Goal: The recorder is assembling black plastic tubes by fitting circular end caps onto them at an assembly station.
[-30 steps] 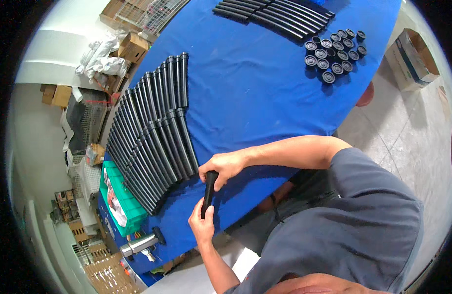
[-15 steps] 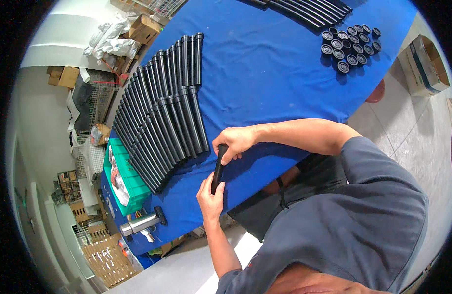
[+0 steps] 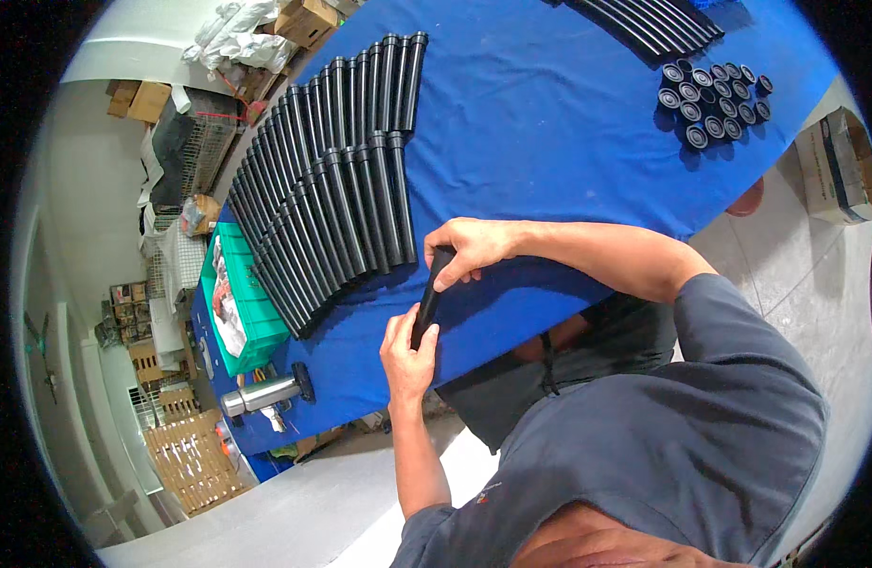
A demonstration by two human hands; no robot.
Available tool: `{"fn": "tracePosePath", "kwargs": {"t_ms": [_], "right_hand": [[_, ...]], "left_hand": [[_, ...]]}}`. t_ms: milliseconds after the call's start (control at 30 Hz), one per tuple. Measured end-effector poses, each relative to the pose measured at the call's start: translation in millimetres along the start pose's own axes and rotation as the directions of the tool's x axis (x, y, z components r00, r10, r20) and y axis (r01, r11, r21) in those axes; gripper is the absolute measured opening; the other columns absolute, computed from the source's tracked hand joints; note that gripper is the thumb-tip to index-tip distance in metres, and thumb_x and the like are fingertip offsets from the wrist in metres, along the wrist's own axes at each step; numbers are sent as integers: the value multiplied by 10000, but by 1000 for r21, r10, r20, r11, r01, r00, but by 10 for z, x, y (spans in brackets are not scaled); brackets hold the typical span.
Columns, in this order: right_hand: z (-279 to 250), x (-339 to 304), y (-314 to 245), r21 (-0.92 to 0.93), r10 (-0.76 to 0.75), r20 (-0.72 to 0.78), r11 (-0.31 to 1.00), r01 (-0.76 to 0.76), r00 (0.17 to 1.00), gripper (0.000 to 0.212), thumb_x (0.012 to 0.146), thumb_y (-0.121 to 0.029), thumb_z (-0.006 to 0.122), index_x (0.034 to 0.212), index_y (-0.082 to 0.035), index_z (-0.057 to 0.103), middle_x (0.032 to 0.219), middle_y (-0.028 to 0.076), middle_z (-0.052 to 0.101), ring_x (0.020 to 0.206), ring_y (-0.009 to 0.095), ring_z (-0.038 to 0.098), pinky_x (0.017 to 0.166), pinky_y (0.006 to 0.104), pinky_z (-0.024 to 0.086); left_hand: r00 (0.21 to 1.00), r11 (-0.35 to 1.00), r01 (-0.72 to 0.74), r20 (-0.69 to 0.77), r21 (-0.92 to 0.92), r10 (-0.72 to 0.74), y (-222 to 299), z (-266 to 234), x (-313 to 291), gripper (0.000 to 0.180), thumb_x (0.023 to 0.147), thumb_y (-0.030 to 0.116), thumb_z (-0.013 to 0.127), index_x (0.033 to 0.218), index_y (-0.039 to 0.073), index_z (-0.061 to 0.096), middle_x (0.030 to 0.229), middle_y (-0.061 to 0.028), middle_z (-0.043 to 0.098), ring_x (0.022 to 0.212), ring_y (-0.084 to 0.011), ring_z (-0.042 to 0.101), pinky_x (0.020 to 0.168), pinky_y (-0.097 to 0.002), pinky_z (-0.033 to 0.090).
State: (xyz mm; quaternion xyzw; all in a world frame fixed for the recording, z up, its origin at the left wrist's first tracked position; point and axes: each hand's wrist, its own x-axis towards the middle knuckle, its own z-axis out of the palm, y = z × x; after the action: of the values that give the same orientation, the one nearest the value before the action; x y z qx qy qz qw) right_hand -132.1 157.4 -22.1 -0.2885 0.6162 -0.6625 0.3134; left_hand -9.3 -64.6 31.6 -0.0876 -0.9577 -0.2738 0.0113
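A short length of black tube is held tilted between my two hands over the near edge of the blue-covered table. My left hand is closed round its lower, nearer end. Round the upper end wrap the fingers of my right hand, thumb along its side. Both ends are hidden by my fingers. Just left and beyond my hands, long black tubes with collared ends lie side by side in two overlapping rows.
Several round black caps cluster at the far right, near more black tubes. On the left stand a green crate and a silver cylindrical tool with a black end. A cardboard box stands on the floor at right.
The table and its contents have shifted up in view, mostly also to the right, as my head moved. Both hands keep their hold on the black tube, with little change in grip.
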Motion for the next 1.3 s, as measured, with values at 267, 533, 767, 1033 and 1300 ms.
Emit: {"fn": "tracePosePath", "kwargs": {"t_ms": [267, 533, 767, 1033, 1300], "right_hand": [[-19, -23, -30, 59, -21, 2, 998, 21, 1000, 416, 800, -275, 806, 1047, -9, 604, 791, 38, 630, 678, 113, 612, 528, 264, 517], [-89, 16, 79, 118, -17, 81, 993, 7, 997, 587, 830, -279, 782, 1250, 49, 535, 841, 63, 648, 725, 134, 623, 584, 283, 527], [-166, 36, 134, 130, 17, 121, 991, -33, 993, 579, 862, -298, 755, 1272, 44, 529, 887, 81, 649, 772, 146, 629, 627, 302, 546], [-197, 37, 128, 159, 46, 163, 985, -73, 986, 541, 885, -308, 737, 1254, 38, 543, 835, 74, 649, 715, 140, 630, 633, 300, 535], [-228, 52, 82, 81, 57, 169, 994, -72, 984, 494, 896, -292, 720, 1221, 42, 558, 783, 63, 656, 670, 136, 631, 613, 311, 516]], "left_hand": [[999, 999, -38, -23, -4, 38, 14, -51, 49, 363, 815, 85, 735, 1162, 6, 663, 951, -109, 628, 809, -211, 611, 747, -316, 497], [980, 996, -37, -198, -76, 21, -161, -433, 527, 425, 858, 108, 730, 1228, -66, 613, 1105, -125, 668, 980, -184, 632, 894, -315, 501], [958, 990, -91, -262, 106, 116, -276, -1196, 2592, 486, 855, 243, 748, 1202, -74, 624, 1056, -213, 715, 981, -225, 693, 863, -339, 532], [979, 906, 41, -196, 420, 47, -219, -995, 4318, 452, 775, 339, 724, 1105, 29, 705, 1015, -170, 731, 993, -299, 697, 895, -396, 515], [979, 790, 200, -158, 579, -132, -186, -539, 4651, 441, 770, 267, 639, 1141, 36, 690, 1165, -207, 678, 1138, -352, 631, 984, -447, 486]]}}
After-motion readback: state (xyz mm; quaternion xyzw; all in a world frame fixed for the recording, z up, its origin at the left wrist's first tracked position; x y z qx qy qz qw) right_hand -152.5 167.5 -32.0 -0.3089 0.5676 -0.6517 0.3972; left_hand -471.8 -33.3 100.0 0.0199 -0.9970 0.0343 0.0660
